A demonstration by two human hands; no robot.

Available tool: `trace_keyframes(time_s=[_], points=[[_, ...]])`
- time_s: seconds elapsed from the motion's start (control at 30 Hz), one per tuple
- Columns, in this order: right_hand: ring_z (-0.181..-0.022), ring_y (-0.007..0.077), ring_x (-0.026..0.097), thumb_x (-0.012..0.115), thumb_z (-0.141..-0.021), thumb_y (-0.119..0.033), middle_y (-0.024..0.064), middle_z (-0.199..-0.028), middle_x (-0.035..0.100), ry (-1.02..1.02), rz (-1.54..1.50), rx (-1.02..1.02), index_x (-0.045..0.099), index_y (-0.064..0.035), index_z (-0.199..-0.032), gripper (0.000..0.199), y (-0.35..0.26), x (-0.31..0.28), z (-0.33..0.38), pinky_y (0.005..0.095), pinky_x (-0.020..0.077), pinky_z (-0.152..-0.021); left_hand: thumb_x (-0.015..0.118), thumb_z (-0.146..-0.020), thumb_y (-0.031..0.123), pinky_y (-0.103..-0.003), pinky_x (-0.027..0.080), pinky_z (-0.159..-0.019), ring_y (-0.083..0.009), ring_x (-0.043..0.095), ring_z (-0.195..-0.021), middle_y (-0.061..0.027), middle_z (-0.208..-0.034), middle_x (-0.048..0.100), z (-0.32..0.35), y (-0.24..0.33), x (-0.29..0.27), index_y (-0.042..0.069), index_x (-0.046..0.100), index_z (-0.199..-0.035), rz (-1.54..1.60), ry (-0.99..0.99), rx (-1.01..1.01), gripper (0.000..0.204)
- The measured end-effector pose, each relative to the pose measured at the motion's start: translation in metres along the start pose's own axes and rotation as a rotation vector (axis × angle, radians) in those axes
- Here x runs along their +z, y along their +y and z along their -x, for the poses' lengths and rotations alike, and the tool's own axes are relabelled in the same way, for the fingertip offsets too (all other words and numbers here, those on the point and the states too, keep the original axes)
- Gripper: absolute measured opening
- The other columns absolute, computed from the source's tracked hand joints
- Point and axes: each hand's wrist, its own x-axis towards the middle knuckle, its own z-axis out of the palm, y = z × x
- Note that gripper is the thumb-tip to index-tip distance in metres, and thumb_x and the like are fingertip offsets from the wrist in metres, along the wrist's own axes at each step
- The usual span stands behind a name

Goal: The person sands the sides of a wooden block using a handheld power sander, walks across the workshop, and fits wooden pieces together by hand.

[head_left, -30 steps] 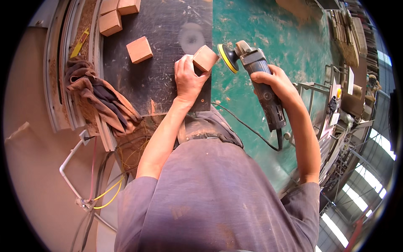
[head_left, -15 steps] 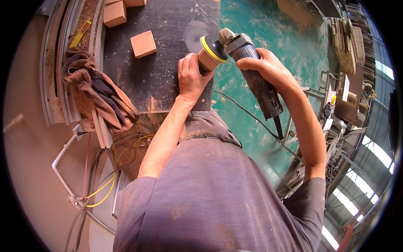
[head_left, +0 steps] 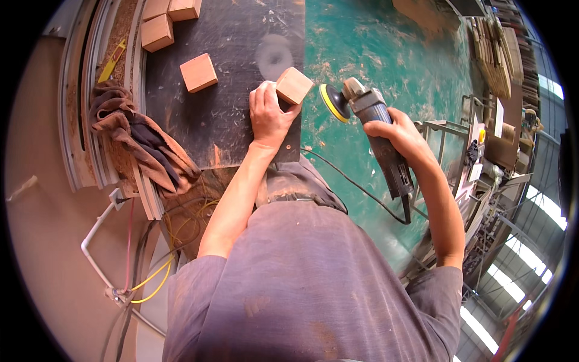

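Observation:
My left hand (head_left: 271,119) is closed round a wooden block (head_left: 294,86) at the right edge of the dark worktable (head_left: 235,90). In my right hand (head_left: 398,134) is a handheld power sander (head_left: 377,127), gripped by its body. Its round pad (head_left: 335,103), black with a yellow rim, is apart from the block, a short way to its right. A second wooden block (head_left: 198,73) lies alone on the table, left of my left hand. Several more blocks (head_left: 158,32) are grouped at the far left.
A crumpled brown cloth (head_left: 142,139) hangs at the table's left side near a yellow tool (head_left: 112,61). The sander's black cord (head_left: 362,184) loops below it over the green floor (head_left: 374,54). Yellow hoses (head_left: 154,283) hang at lower left; stacked boards (head_left: 491,57) stand at right.
The sander has moved right and down, its pad leaving the block. My left hand has turned the block, so a broad face shows now.

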Motion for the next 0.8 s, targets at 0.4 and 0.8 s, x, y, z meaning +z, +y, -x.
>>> trace_keyframes(time_s=[0.4,0.8], points=[[-0.07,0.015,0.064,0.081,-0.083,-0.033,0.0063,-0.088,0.065,0.096,-0.331,0.084,0.064,0.0003,-0.114,0.048,0.092,-0.014,0.02,0.0316,0.0531,-0.062,0.092,-0.074,0.015,-0.046,0.031,-0.13,-0.0437,0.037,-0.155,-0.026,-0.167,0.039,-0.066,-0.03,-0.055,-0.009,0.04,-0.155,0.214,-0.64,0.166,0.099],[-0.065,0.0155,0.065,0.082,-0.085,-0.034,0.0061,-0.083,0.066,0.053,-0.373,-0.036,0.063,-0.0013,-0.11,0.046,0.064,-0.021,0.004,0.0316,0.0524,-0.059,0.095,-0.074,0.02,-0.048,0.053,-0.1,-0.0387,0.064,-0.116,-0.0174,-0.119,0.067,-0.028,0.006,-0.037,0.006,0.06,-0.131,0.096,-0.267,-0.065,0.068]])
